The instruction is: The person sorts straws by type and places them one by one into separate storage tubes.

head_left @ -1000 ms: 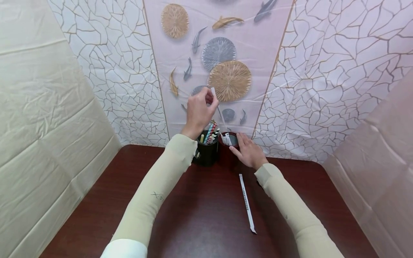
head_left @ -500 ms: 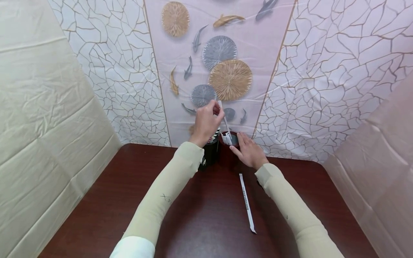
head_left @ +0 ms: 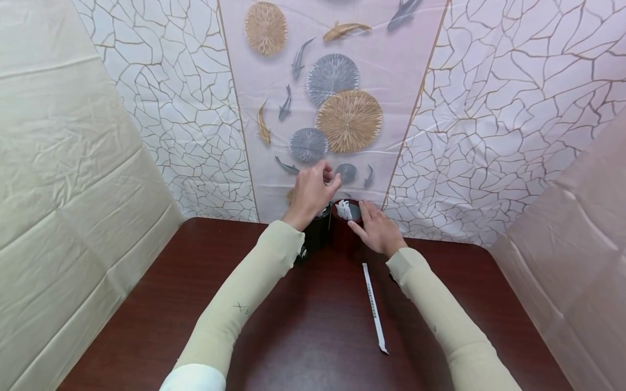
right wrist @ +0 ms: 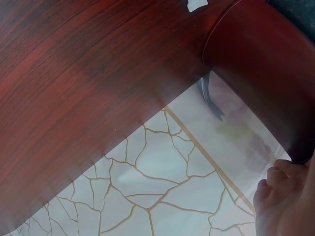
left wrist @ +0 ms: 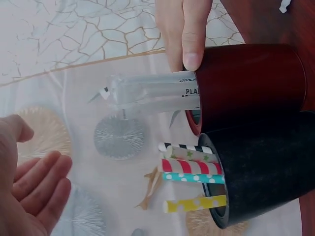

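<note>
My left hand (head_left: 313, 191) hovers above the two cups in the head view. Its fingers are loosely bent with nothing between them, as the left wrist view (left wrist: 37, 182) also shows. A dark red cup (left wrist: 251, 81) holds several white paper-wrapped straws (head_left: 346, 209). On that cup's rim rests my right hand (head_left: 379, 228), its fingers fairly straight. Beside it to the left stands a black cup (left wrist: 268, 162) with patterned straws (left wrist: 192, 167) in red, teal, yellow and black stripes or dots; in the head view my left hand hides most of these.
One wrapped straw (head_left: 374, 309) lies on the dark wooden table (head_left: 313, 336), in front of the red cup. A patterned cloth wall (head_left: 274, 81) stands close behind the cups. Beige cloth panels (head_left: 68, 190) close in both sides.
My left hand came down and rightward with a white wrapped straw, lowered it into the red cup and let go. My right hand stays on the rim.
</note>
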Motion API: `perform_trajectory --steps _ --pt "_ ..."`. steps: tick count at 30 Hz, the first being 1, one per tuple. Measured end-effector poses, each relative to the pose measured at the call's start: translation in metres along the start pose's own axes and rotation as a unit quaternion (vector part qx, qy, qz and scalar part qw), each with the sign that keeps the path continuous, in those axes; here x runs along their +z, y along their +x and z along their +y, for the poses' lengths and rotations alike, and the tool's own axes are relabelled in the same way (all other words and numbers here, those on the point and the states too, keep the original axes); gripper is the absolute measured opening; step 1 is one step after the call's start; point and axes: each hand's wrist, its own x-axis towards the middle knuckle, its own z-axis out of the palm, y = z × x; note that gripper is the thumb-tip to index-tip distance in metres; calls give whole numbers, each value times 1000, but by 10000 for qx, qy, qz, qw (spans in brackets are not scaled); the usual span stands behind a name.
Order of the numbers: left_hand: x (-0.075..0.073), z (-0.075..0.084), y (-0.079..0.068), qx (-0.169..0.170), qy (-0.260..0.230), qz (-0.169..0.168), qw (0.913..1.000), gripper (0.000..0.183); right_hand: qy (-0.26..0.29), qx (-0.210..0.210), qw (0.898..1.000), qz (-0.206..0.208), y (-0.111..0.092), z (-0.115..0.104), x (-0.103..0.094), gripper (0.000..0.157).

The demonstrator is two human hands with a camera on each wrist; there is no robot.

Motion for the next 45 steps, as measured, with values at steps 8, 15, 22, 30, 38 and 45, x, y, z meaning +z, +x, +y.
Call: perform_trajectory --steps 8,15,22,30,38,45 --pt "-13 12 -9 -5 78 -77 9999 18 36 5 10000 39 -1 0 2 85" --pt "-19 21 -23 42 390 -557 9977 17 -14 -5 10000 62 0 0 2 85" --pt "-9 20 -47 -397 670 -1959 9775 37 -47 -60 9999 138 0 0 0 84" --pt "29 8 -86 -1133 592 -3042 9440 42 9 12 9999 101 -1 -1 2 86" --pt "72 5 -122 -1662 141 -3490 9222 38 23 -48 9999 125 -1 0 2 86" --pt "108 1 -142 -2082 -358 -3728 9035 37 62 -29 9999 115 -1 -1 1 86"
